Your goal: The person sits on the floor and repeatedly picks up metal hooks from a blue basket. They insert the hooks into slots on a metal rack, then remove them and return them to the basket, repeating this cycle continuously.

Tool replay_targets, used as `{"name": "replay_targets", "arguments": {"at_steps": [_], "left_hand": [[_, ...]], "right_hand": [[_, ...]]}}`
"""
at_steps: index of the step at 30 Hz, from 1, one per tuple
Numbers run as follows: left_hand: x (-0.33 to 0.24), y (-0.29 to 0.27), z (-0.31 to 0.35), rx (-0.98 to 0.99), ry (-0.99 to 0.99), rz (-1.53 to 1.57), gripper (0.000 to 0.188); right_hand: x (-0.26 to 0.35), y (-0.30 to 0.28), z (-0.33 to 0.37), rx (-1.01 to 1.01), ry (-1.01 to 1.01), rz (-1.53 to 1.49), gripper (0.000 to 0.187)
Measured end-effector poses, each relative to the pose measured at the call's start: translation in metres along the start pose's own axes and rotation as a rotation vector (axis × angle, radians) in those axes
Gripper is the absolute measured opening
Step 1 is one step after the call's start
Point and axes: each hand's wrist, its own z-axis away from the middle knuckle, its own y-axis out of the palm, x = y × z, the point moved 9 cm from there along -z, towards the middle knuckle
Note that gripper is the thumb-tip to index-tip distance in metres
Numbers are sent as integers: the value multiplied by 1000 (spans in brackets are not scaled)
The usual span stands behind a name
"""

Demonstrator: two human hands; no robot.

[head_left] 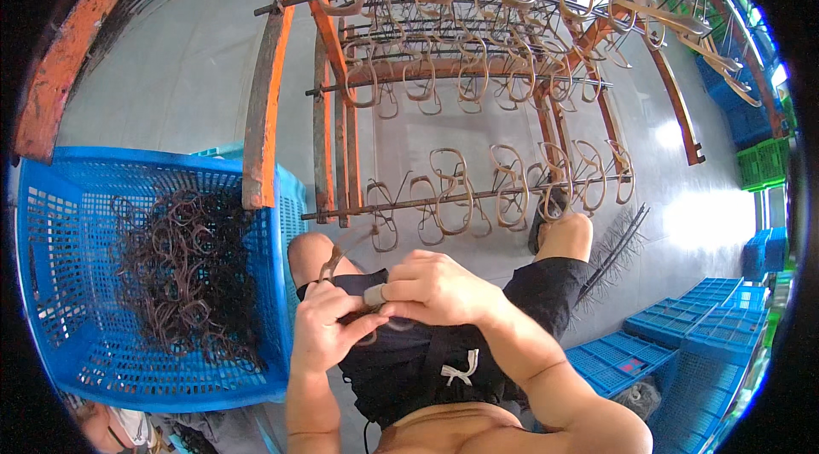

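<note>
My left hand [326, 326] is closed around a brown, see-through spectacle frame [328, 268], part of which sticks up past its fingers. Close against it, my right hand [439, 288] has its fingers pinched together at the same frame. A small grey-beige wrap [374, 295] shows at the fingers where the hands meet; what it is exactly, I cannot make out. Both hands are in front of my lap, over dark shorts [388, 377]. The lower part of the held frame is mostly hidden by the fingers.
A blue basket [162, 394] on the left holds a tangled heap of brown frames [183, 270]. Ahead stands an orange rack [264, 113] with rods of hanging frames [452, 189]. A spiky rod [610, 253] leans at my right, near blue crates [623, 360].
</note>
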Motion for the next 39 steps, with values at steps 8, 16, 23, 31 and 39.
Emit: {"name": "replay_targets", "arguments": {"at_steps": [8, 16, 23, 31, 39], "left_hand": [[42, 5, -18, -359, -103, -348, 11], [65, 48, -46, -367, -152, -230, 22], [73, 58, -48, -386, -184, -128, 19], [65, 54, -55, -404, -124, -161, 16], [76, 48, -51, -422, -159, -109, 16]], "right_hand": [[-104, -19, 58, -1033, 645, -590, 30], [-143, 33, 36, -1396, 633, -710, 26], [-148, 37, 36, -1423, 605, -716, 27], [-150, 41, 32, -1474, 636, -664, 27], [-144, 35, 21, -1370, 625, -669, 34]]}}
